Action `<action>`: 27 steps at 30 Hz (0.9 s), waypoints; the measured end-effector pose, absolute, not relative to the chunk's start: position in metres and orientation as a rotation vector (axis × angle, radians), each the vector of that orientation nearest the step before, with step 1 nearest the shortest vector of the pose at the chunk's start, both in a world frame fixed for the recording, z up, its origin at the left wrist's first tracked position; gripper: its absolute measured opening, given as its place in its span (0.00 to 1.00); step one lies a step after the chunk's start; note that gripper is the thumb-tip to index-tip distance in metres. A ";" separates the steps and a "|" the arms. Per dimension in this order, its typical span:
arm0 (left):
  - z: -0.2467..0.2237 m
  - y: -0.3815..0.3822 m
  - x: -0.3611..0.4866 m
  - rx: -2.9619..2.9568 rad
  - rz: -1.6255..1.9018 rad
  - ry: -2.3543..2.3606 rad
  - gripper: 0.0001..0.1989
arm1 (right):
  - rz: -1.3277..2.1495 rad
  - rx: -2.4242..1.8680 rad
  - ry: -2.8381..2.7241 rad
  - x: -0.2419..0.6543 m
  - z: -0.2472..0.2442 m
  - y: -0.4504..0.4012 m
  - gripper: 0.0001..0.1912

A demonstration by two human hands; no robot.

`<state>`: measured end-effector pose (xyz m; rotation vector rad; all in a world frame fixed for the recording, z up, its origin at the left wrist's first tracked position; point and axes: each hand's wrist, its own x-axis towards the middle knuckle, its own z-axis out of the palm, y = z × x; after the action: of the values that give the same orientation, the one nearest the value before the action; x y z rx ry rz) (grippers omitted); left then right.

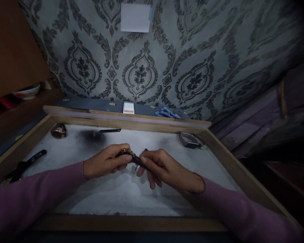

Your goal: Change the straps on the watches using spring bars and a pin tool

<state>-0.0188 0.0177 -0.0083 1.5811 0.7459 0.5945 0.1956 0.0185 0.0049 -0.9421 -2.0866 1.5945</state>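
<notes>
Over the middle of the tray, my left hand [105,162] is closed on the gold-toned case of a wristwatch [126,152], thumb on its near side. The dark strap [137,160] points right from the case, pinched between the thumb and fingers of my right hand [171,170]. The lower fingers of my right hand hang loosely apart below. A thin dark piece shows just under the strap by the right fingertips; I cannot make out what it is. My fingers hide part of the watch and much of the strap.
The wooden-rimmed tray [131,222] has a white floor. In it lie a rose-gold watch [58,131], a black-strapped watch [25,165], a flat dark strip [109,130] and a dark angular watch-like object [189,140]. Behind are a small white card [128,107] and a blue cloth [167,112].
</notes>
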 end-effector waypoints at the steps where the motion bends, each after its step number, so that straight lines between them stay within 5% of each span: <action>1: -0.008 0.018 -0.019 1.587 0.597 0.748 0.15 | 1.605 -0.946 -2.085 0.196 0.005 0.019 0.24; 27: -0.005 0.017 -0.017 1.866 0.658 0.807 0.12 | 1.619 -0.975 -2.058 0.194 0.006 0.018 0.22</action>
<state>-0.0172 0.0166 -0.0048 1.8656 0.8072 0.6578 0.1936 0.0177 0.0060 -0.9753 -2.0582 1.6187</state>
